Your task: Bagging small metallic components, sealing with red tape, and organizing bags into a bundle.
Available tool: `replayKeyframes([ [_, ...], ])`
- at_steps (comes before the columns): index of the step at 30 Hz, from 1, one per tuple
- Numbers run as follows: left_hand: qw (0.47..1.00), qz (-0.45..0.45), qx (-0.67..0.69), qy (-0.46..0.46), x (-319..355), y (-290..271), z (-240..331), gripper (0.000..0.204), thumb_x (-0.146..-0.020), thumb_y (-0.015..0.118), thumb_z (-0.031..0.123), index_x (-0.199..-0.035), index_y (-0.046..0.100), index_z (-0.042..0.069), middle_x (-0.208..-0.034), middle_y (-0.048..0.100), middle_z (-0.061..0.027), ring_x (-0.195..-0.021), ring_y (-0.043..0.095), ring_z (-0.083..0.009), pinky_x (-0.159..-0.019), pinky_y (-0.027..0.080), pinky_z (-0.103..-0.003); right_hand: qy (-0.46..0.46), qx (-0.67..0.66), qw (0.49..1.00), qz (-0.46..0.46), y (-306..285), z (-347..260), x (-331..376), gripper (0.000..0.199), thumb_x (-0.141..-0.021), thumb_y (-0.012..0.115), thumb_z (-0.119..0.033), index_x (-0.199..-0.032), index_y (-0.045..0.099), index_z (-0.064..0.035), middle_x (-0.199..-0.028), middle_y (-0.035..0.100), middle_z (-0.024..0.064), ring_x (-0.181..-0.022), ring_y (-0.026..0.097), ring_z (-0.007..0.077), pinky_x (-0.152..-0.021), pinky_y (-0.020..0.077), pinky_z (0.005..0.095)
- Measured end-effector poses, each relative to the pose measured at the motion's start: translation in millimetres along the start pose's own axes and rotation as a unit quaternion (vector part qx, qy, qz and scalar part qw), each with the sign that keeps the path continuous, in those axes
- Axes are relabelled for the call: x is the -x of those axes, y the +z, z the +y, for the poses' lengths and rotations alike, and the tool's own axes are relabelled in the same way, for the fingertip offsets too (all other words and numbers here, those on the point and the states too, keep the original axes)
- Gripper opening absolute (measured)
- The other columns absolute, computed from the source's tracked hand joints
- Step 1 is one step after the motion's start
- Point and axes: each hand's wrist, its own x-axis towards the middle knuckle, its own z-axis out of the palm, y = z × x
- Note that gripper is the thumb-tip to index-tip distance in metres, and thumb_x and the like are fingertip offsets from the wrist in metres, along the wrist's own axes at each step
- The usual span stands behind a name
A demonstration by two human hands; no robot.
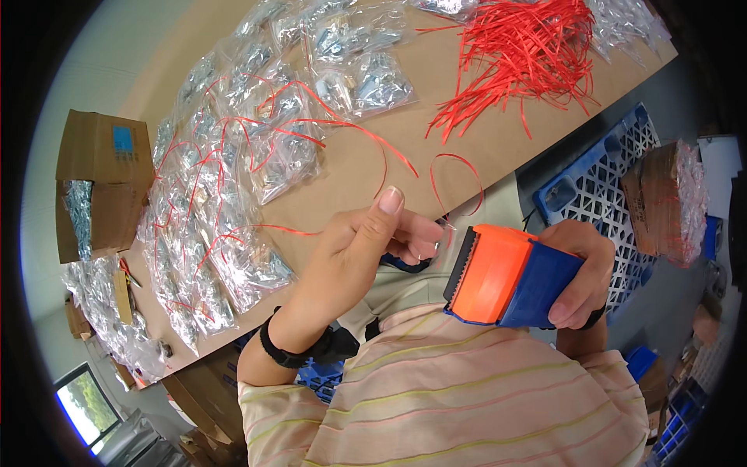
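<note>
My right hand (580,272) grips the blue rear of an orange and blue tape dispenser (490,276) in front of my striped shirt. Its dark serrated edge faces my left hand (381,233). There the fingers curl inward and the thumb points up. At those fingertips a short strip of clear tape (447,240) shows, close to the dispenser's toothed edge. Thin red ribbon (288,229) runs up to my left hand, and a loop of red ribbon (459,157) rises just beyond the fingers. How the ribbon passes behind the hand is hidden.
Clear bags of metal parts (210,218) cover much of the brown table (350,167), with red ribbons across them. A heap of red ribbons (525,62) lies at the far right. An open cardboard box (109,167) stands left. Right of the table are a blue-edged pallet (603,194) and a carton (661,206).
</note>
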Motion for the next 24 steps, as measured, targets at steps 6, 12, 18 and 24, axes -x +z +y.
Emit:
replayKeyframes([
  [6, 0.99, -0.051, 0.124, -0.036, -5.7, 2.0, -9.2, 0.059, -0.101, 0.038, 0.047, -0.091, 0.064, -0.005, -0.084, 0.065, -0.01, -0.077, 0.059, -0.0155, -0.074, 0.049, -0.029, -0.006, 0.045, 0.999, -0.013, -0.1, 1.0, -5.9, 0.025, -0.062, 0.082, -0.005, -0.085, 0.074, -0.0101, -0.065, 0.062, 0.0105, -0.049, 0.057, 0.0209, -0.045, 0.0387, 0.0274],
  [12, 0.993, 0.018, 0.118, -0.001, 3.4, 6.7, -10.5, 0.011, -0.089, 0.067, 0.009, -0.091, 0.065, -0.002, -0.08, 0.065, -0.0052, -0.072, 0.058, -0.0095, -0.067, 0.048, -0.024, 0.036, 0.119, 0.992, -0.034, -0.5, -3.3, -6.2, 0.026, -0.063, 0.084, -0.009, -0.087, 0.074, -0.0133, -0.067, 0.063, 0.0063, -0.049, 0.057, 0.0201, -0.045, 0.0386, 0.0281],
  [18, 0.946, 0.158, -0.193, 0.21, 22.9, -14.3, -3.0, 0.008, -0.088, 0.066, 0.004, -0.083, 0.065, -0.003, -0.077, 0.066, -0.0055, -0.069, 0.058, -0.0091, -0.062, 0.046, -0.025, 0.082, 0.162, 0.983, -0.024, 0.7, -15.1, 6.7, 0.028, -0.061, 0.085, -0.011, -0.087, 0.074, -0.0174, -0.069, 0.063, 0.0036, -0.052, 0.057, 0.0195, -0.048, 0.0398, 0.029],
  [24, 0.802, 0.184, -0.435, 0.366, 27.1, -9.3, 7.2, 0.013, -0.072, 0.073, -0.004, -0.081, 0.066, 0.0, -0.068, 0.06, -0.0097, -0.061, 0.057, -0.0231, -0.056, 0.045, -0.029, 0.163, 0.4, 0.901, -0.034, 18.4, -17.1, -7.6, 0.025, -0.064, 0.08, -0.011, -0.086, 0.074, -0.019, -0.065, 0.061, 0.0019, -0.053, 0.056, 0.0187, -0.046, 0.0397, 0.028],
])
